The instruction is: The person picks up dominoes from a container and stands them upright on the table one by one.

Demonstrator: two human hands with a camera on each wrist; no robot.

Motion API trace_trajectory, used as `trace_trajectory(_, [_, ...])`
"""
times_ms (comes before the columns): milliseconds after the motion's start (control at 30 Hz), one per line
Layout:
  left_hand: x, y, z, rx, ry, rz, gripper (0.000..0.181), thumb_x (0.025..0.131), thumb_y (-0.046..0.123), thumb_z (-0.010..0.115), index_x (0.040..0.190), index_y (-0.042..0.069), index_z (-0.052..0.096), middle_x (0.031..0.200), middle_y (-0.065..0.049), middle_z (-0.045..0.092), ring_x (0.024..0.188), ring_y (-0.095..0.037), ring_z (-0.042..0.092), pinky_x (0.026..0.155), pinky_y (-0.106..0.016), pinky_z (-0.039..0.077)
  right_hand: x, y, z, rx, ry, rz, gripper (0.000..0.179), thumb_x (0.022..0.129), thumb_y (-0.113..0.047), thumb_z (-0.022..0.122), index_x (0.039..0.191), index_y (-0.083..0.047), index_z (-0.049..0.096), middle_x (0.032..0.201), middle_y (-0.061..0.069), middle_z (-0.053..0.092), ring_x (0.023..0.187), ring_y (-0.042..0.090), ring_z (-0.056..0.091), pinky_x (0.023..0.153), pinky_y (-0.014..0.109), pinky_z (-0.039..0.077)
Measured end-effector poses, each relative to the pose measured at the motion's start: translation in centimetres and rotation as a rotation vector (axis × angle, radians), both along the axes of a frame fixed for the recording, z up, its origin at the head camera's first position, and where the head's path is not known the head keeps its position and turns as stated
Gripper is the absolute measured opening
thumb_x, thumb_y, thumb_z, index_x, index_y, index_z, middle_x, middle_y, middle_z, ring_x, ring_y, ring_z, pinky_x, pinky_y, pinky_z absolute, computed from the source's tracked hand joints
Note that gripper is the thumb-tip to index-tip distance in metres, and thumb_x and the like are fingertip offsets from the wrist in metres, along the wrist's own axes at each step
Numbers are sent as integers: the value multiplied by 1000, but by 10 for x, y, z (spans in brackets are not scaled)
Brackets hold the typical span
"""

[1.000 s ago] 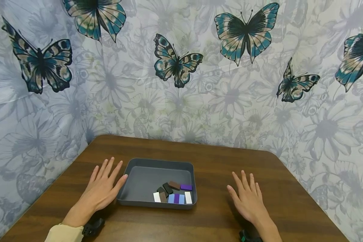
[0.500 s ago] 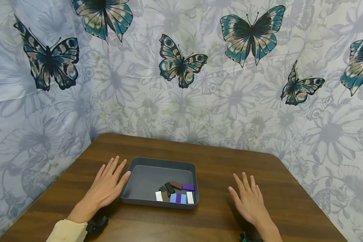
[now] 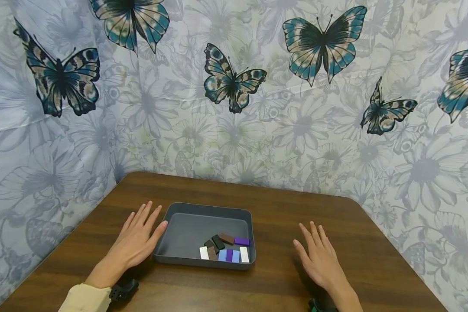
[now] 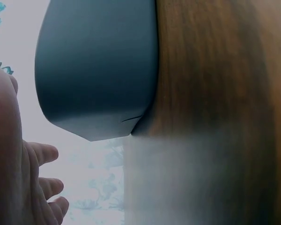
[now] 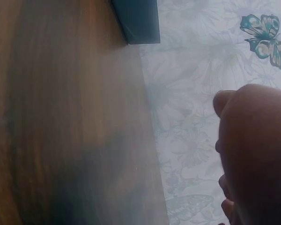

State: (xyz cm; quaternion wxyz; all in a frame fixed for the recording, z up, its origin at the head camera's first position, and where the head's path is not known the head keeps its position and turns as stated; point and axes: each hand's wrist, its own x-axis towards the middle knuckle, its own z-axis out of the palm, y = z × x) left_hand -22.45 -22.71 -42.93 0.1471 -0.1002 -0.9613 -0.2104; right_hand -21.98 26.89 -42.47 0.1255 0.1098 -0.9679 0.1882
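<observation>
"Hardly anything has moved since the last frame, has it?"

"Very little. Fingers on the right hand (image 3: 320,260) sit slightly closer together, and the whole head view has slipped a touch. The left hand (image 3: 134,242) and the tray (image 3: 185,234) keep their places relative to each other."

"Is either hand holding something?"

"No. The left has its fingers stretched out and nothing in them, and the right is just as free."

"How near are they to the tray?"

"The left thumb is right by the tray's left rim. I can't tell whether it touches. The right hand is well apart, over the bare table (image 3: 282,212) on the other side."

"And the blocks?"

"All in the tray, bunched toward its near right corner: two white blocks (image 3: 204,253), two light blue blocks (image 3: 222,255), two purple blocks (image 3: 242,241), plus brown blocks (image 3: 226,238) and black blocks (image 3: 219,242). Some overlap, so I won't swear to the count of dark ones."

"So what does that small shift mean for the work?"

"Not much, I'd judge. Neither hand is on a block, so handling them looks not yet begun."
</observation>
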Motion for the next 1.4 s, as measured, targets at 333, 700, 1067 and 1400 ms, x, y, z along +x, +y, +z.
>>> trace_trajectory(333, [-1,0,0,30,46,-22,69,110,49,41,160,2,34,165,-30,25,149,-51,30,116,-67,26,-3,-3,2,-118,59,11,62,111,-44,40,158,-3,36,166,27,25,148,55,28,109,75,29])
trace_trajectory(700, [-4,5,-4,220,37,-68,65,110,46,46,159,4,35,163,-22,32,145,-47,38,109,-68,35,-3,-7,-1,-229,104,40,56,111,-36,47,154,0,39,158,29,38,142,54,37,109,72,33])
trace_trajectory(1067, [-5,10,-10,315,45,-183,64,106,34,60,156,2,38,162,-21,35,146,-47,38,110,-68,35,-5,-15,-6,-304,120,42,49,110,-32,51,148,-2,48,141,24,57,121,42,61,99,59,50])
trace_trajectory(1400, [-6,16,-15,310,-10,-239,70,102,33,65,158,1,36,164,-21,32,149,-47,32,111,-69,33,-7,-22,-18,-378,171,93,39,108,-21,56,141,1,55,131,20,63,114,34,67,95,51,54])
